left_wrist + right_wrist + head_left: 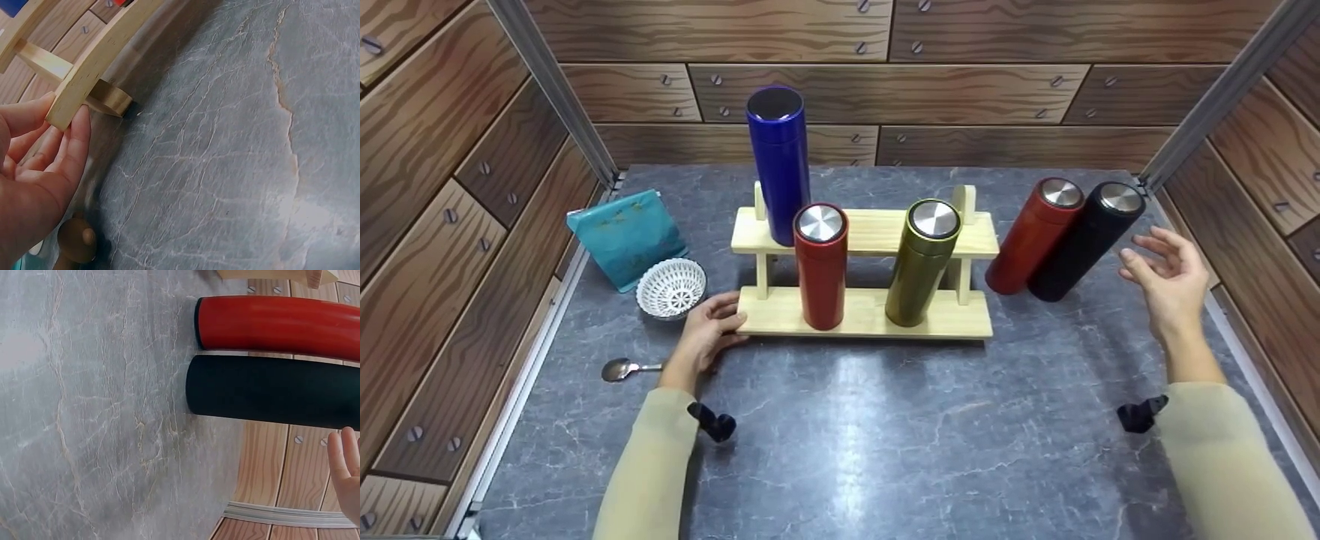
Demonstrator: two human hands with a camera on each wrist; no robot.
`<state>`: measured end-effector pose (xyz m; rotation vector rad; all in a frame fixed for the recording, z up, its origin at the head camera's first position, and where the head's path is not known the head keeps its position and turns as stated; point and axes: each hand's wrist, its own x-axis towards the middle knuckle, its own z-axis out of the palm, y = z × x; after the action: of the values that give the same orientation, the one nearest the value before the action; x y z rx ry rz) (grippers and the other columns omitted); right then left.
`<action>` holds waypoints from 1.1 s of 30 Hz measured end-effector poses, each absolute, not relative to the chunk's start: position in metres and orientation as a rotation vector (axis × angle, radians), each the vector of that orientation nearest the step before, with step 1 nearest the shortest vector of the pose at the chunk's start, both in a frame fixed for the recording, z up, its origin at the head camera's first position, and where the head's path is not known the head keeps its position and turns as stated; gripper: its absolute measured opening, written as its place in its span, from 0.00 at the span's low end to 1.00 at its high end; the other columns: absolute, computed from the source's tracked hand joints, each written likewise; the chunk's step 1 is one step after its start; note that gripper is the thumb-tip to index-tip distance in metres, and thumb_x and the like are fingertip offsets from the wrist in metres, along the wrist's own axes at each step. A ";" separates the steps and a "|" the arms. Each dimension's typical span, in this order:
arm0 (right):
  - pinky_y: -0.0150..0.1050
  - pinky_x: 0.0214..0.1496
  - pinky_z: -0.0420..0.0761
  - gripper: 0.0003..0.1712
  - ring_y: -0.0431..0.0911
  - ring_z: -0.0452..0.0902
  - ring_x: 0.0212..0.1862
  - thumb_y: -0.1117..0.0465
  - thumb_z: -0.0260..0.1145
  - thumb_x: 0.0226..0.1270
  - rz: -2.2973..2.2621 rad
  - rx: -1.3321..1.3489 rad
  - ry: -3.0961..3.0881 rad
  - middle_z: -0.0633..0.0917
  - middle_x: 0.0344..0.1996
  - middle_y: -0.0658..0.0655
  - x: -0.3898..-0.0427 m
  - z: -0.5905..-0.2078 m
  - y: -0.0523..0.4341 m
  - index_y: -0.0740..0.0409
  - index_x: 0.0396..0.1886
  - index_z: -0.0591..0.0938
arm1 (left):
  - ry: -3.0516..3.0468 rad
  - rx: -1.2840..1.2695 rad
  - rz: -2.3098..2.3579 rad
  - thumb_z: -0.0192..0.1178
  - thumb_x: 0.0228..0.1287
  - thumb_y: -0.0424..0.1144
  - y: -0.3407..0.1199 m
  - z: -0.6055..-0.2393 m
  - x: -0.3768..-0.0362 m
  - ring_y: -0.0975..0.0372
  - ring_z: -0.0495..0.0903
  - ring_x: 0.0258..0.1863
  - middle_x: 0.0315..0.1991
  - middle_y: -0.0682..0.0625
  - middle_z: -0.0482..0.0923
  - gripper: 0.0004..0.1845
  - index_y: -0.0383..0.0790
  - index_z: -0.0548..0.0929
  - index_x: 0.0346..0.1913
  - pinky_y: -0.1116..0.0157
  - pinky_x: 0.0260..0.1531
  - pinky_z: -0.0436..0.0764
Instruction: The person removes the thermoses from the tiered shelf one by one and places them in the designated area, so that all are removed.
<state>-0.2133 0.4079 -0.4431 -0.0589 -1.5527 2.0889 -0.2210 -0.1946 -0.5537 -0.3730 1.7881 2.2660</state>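
Rack [866, 307], pinched by L hand [709, 330], holds 3 capped btls [821, 277], conts hidden.

On my grey bench [922, 450], I see a teal pouch [626, 236] just behind the white bowl [672, 288] and a metal spoon [619, 370] nearer me than the bowl.

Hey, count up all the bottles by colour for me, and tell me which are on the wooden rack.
Red bottles: 2, one on the rack, one off it
Blue bottle: 1, on the rack
Olive-gold bottle: 1, on the rack
Black bottle: 1, off the rack
Total: 5, with 3 on the rack
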 end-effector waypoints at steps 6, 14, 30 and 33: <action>0.37 0.28 0.82 0.25 0.49 0.82 0.32 0.83 0.64 0.50 2.089 0.034 -1.567 0.80 0.40 0.67 -0.207 -0.439 0.404 0.69 0.50 0.75 | 1.786 -0.391 2.273 0.59 0.57 0.23 -0.195 -0.553 -0.221 0.57 0.79 0.34 0.51 0.39 0.72 0.27 0.33 0.68 0.61 0.60 0.30 0.82; 0.40 0.29 0.81 0.25 0.51 0.82 0.32 0.81 0.63 0.53 2.123 0.130 -1.621 0.80 0.39 0.67 -0.201 -0.430 0.399 0.70 0.53 0.72 | 1.817 -0.406 2.242 0.60 0.57 0.23 -0.194 -0.551 -0.222 0.57 0.79 0.33 0.52 0.39 0.72 0.28 0.34 0.68 0.62 0.59 0.32 0.82; 0.38 0.31 0.82 0.26 0.52 0.83 0.34 0.82 0.60 0.56 2.123 0.355 -1.681 0.81 0.39 0.68 -0.203 -0.409 0.386 0.75 0.56 0.68 | 1.845 -0.460 2.248 0.60 0.55 0.24 -0.191 -0.552 -0.223 0.59 0.79 0.32 0.49 0.41 0.73 0.27 0.34 0.69 0.60 0.62 0.27 0.82; 0.38 0.32 0.82 0.26 0.53 0.82 0.34 0.82 0.60 0.56 2.119 0.379 -1.688 0.81 0.39 0.68 -0.203 -0.405 0.383 0.75 0.56 0.68 | 1.858 -0.462 2.240 0.61 0.56 0.25 -0.189 -0.550 -0.224 0.59 0.80 0.31 0.51 0.41 0.73 0.27 0.34 0.69 0.60 0.62 0.27 0.82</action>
<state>-0.2035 0.3827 -0.4049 0.3788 -1.6879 2.1190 -0.2235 -0.1888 -0.5496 -0.4623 1.8582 2.2398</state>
